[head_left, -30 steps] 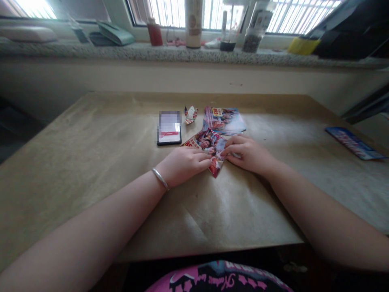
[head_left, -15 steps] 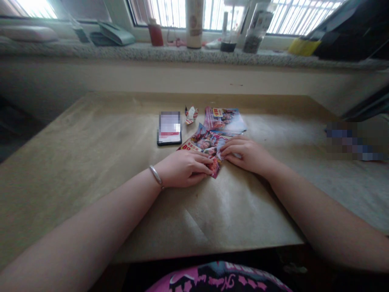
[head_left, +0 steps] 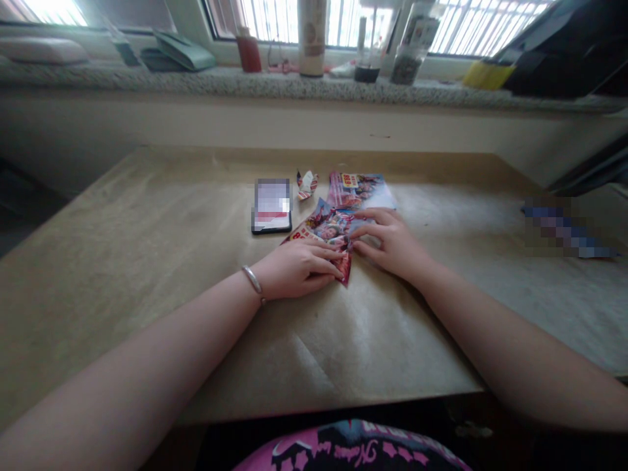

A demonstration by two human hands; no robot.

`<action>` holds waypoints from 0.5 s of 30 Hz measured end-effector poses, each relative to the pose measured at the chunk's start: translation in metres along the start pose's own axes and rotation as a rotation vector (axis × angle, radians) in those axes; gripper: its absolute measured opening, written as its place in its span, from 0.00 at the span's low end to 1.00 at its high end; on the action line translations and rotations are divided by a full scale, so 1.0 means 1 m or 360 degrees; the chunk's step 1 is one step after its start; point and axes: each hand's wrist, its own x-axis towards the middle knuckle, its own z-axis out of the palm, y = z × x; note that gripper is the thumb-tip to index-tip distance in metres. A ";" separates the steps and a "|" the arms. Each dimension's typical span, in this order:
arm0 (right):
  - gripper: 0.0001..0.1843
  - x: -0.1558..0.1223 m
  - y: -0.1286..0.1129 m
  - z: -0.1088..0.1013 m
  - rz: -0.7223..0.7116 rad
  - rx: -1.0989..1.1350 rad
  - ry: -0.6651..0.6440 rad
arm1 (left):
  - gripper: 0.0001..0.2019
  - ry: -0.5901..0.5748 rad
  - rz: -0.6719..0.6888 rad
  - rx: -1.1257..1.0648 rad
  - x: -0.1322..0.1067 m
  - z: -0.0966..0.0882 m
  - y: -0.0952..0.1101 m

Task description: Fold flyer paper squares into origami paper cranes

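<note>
A colourful printed paper sheet [head_left: 330, 226], partly folded, lies on the brown paper-covered table [head_left: 147, 248]. My left hand [head_left: 297, 271], a silver bangle at its wrist, pinches the sheet's near corner with curled fingers. My right hand [head_left: 387, 242] rests on the sheet's right side, fingers pressing it down with the index finger stretched across the paper. Just behind lies a stack of similar printed sheets [head_left: 360, 188]. A small folded paper figure [head_left: 307, 184] sits beside the stack.
A dark phone [head_left: 272, 206] lies left of the sheets. A blue printed item [head_left: 569, 232] lies at the table's right. The stone windowsill [head_left: 196, 82] behind holds a red cup [head_left: 249, 52], a tall bottle [head_left: 312, 36], jars and books.
My right hand has slid a little up and left over the sheet, its fingers spreading. My left hand has closed more on the near corner, and the fold has tightened.
</note>
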 end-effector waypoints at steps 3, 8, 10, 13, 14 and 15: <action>0.08 0.000 0.002 0.005 0.0205 0.0073 0.0079 | 0.12 0.0014 -0.0015 -0.0019 0.001 -0.001 0.000; 0.08 0.003 0.009 0.008 0.0380 0.0259 0.0078 | 0.12 0.0033 -0.0024 -0.0042 0.002 0.000 0.001; 0.07 0.004 0.011 0.007 0.0411 0.0294 0.0029 | 0.12 0.0030 -0.0027 -0.0045 0.003 0.001 0.001; 0.09 0.004 0.015 0.004 0.0351 0.0319 -0.0120 | 0.13 0.0006 -0.0052 -0.0003 0.003 0.002 0.002; 0.09 0.004 0.016 0.003 0.0311 0.0329 -0.0159 | 0.13 -0.0002 -0.0057 0.0014 0.004 0.001 0.002; 0.09 0.004 0.017 0.002 0.0280 0.0344 -0.0181 | 0.12 -0.0012 -0.0057 0.0026 0.004 0.001 0.002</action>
